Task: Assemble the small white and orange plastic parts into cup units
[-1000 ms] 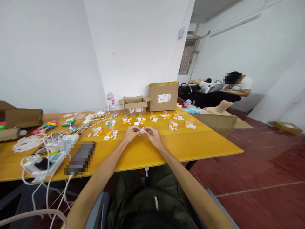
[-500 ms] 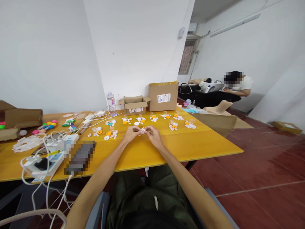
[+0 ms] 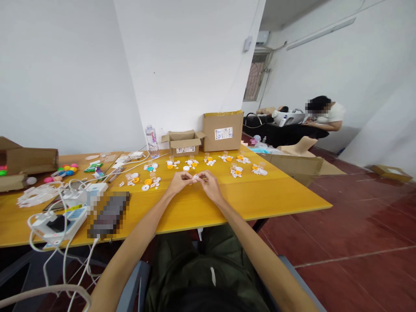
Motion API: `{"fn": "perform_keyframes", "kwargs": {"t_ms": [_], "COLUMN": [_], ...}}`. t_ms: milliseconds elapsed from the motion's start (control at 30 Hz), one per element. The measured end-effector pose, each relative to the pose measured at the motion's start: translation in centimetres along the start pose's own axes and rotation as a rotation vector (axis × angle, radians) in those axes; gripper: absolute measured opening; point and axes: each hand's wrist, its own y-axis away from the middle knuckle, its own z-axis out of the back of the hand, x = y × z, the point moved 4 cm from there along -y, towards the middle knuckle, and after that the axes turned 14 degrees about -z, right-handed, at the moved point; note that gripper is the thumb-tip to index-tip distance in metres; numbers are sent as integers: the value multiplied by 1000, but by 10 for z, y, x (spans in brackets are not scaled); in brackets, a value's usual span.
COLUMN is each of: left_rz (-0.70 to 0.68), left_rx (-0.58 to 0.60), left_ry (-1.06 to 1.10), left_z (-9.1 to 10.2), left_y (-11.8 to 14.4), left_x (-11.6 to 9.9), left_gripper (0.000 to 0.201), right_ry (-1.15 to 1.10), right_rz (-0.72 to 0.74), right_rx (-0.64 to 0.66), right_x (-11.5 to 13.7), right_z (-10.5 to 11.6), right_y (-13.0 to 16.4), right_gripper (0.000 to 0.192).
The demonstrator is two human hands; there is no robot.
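Observation:
Between the fingertips of both hands, just above the yellow table [image 3: 260, 197], is a small white plastic piece [image 3: 195, 177] with dark holes or spots. My left hand [image 3: 178, 182] pinches it from the left, while my right hand [image 3: 208, 182] pinches it from the right. Around them lie small heaps of white and orange plastic parts, among them an orange ring [image 3: 148, 181], a white disc [image 3: 145, 188] and a teal ring [image 3: 150, 169]. Clear little cups stand or lie by several heaps. The held piece is too small to name.
A water bottle [image 3: 152, 142], a small open carton [image 3: 184, 144] and a larger box [image 3: 222, 131] stand at the back. On the left are a phone [image 3: 109, 214], white power strips [image 3: 69, 221] with cables, and coloured balls [image 3: 69, 169]. Another person [image 3: 331, 115] sits at the far right.

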Motion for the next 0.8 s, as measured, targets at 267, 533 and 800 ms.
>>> {"fn": "perform_keyframes", "kwargs": {"t_ms": [267,533,800], "left_rz": [8,7,5], "left_rx": [4,14,9], "left_ry": [3,23,45], "left_z": [1,0,-1], "left_y": [0,0,0], "left_x": [4,4,5], "left_gripper": [29,29,30], "right_ry": [-50,-71,-68], "right_rz": [-40,-53,-57], "right_rx": [23,54,37], "right_x": [-7,-5,-5], "right_z": [-3,-3,-1], "right_y": [-1,-1,0], "right_gripper": [15,16,13]}}
